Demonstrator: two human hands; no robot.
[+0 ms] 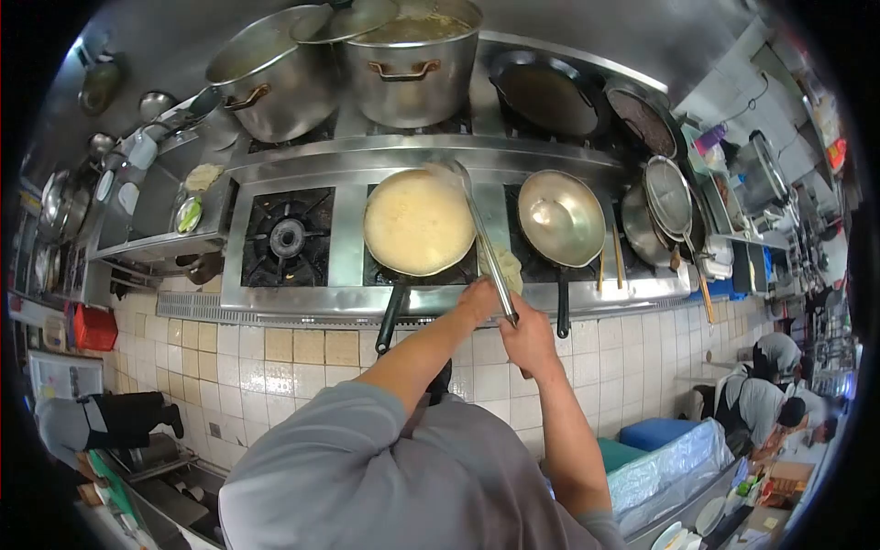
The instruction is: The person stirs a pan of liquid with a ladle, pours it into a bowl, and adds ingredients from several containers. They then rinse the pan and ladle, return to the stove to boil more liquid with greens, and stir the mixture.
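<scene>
Steel filled the kitchen, with a gas stove (348, 295) running along a tiled wall. At its front row sat a frying pan (417, 223) full of pale yellow liquid. The right hand (529, 336), just below the pan, was clamped on the long handle of a ladle (483, 240) whose bowl reached the pan's far rim. The left hand (478, 299) lay beside that handle; I could not tell its grip. Right of the pan stood an empty pan (561, 218), left a bare burner (287, 236), behind it two stockpots (412, 69).

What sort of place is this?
Probably a restaurant kitchen: a long steel gas stove, two big stockpots at the back, and several pans on the burners.
</scene>
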